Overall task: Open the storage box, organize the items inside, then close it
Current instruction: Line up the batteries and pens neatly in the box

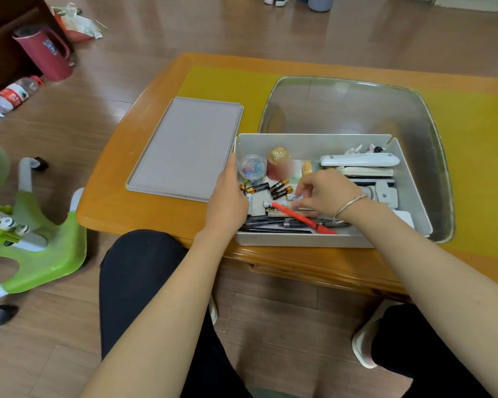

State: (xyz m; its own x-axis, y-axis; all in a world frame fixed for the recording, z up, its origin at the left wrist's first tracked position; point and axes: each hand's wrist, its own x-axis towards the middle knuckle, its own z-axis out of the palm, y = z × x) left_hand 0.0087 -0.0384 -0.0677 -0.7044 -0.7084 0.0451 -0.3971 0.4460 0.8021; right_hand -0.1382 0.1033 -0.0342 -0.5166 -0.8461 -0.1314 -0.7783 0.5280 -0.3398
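As right hand (325, 193) covers box (299, 241), fingertip item unclear.

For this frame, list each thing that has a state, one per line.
Storage box: open, full of items.
Lid: off, flat on the table.
Left hand: holding the box's left wall.
Right hand: inside the box, pinching a small item.
Bottle: lying on the floor.

Wooden table (144, 202); grey lid (184, 147), open storage box (299, 239), glass inset (357, 104)

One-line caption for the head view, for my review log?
Lid set aside on the table, left hand steadies the open storage box while right hand sorts small items near the batteries.
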